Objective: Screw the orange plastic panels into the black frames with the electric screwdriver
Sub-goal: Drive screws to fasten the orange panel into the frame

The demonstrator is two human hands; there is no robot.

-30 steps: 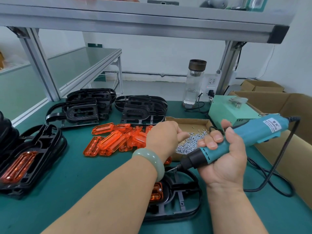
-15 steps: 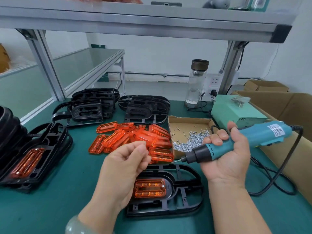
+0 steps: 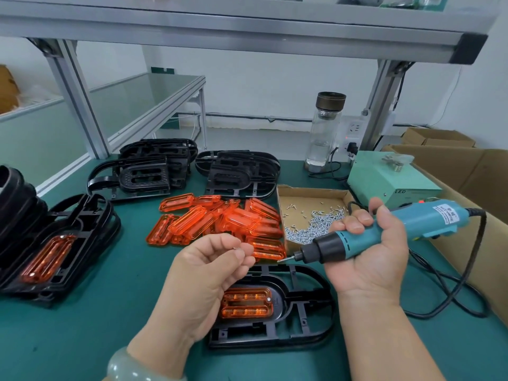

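The left fingertips (image 3: 242, 253) pinch a small screw (image 3: 234, 248), hardly visible, at the centre of the frame. The left hand (image 3: 209, 273) hovers above the frame (image 3: 299, 323) in the lower centre, where a panel (image 3: 246, 302) is seated with one screw head showing at its right end. The right hand (image 3: 368, 251) is wrapped closed around the screwdriver (image 3: 384, 229); its bit (image 3: 286, 259) points left toward the pinched screw, apart from it. I judge the step is loading a screw on the bit. Next, the screw must meet the tip straight, then go into a free hole. Spare panels (image 3: 220, 218) and the screw box (image 3: 308, 213) lie behind, in the middle.
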